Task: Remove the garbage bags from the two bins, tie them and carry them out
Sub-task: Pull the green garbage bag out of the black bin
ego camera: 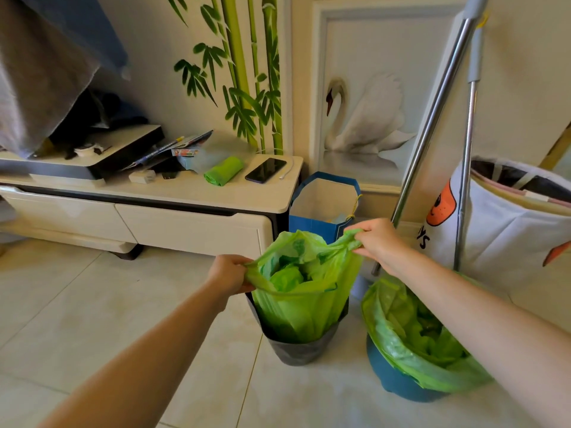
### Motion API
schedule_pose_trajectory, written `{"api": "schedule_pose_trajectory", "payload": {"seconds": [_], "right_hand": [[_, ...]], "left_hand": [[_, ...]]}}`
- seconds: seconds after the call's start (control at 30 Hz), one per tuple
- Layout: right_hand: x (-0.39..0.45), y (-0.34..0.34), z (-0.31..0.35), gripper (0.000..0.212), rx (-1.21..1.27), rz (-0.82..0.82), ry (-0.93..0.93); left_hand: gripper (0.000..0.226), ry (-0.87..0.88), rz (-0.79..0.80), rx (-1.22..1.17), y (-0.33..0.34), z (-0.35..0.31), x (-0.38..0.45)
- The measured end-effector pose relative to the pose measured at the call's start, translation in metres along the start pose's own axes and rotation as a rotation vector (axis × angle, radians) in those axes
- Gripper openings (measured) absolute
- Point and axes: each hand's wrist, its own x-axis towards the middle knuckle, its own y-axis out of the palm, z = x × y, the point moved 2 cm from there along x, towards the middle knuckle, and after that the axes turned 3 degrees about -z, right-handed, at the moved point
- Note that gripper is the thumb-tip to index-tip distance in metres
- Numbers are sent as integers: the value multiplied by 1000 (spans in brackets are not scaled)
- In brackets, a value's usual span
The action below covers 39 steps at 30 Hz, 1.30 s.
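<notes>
Stretching between both hands' grip, green bag (pixel 304 291), seemingly half-lifted from dark bin (pixel 298 350).

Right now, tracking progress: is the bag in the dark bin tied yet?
Untied: left hand and right hand grip the green bag mouth's two sides apart.

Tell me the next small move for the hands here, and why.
Probably keep lifting. The left hand and right hand each grip a side of the green bag, but its lower part sits inside the dark bin, so it isn't free for tying.
</notes>
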Motion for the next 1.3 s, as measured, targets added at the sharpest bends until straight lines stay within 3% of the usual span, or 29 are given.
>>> {"api": "schedule_pose_trajectory", "payload": {"seconds": [0.3, 0.47, 0.97, 1.13, 1.3], "right_hand": [[-1, -8, 54, 27, 144, -61, -145], [-9, -27, 85, 28, 177, -94, -235], [-108, -85, 173, 33, 318, -321, -572], [-143, -98, 186, 26, 387, -307, -641], [-175, -107, 184, 24, 476, -260, -652]], "left_hand": [[35, 153, -86, -8, -9, -63, -4], [34, 320, -181, 81, -22, -101, -22], [29, 740, -469, 73, -63, -188, -142], [26, 836, -479, 11, -74, -199, -181], [23, 823, -440, -47, -82, -196, -211]]}}
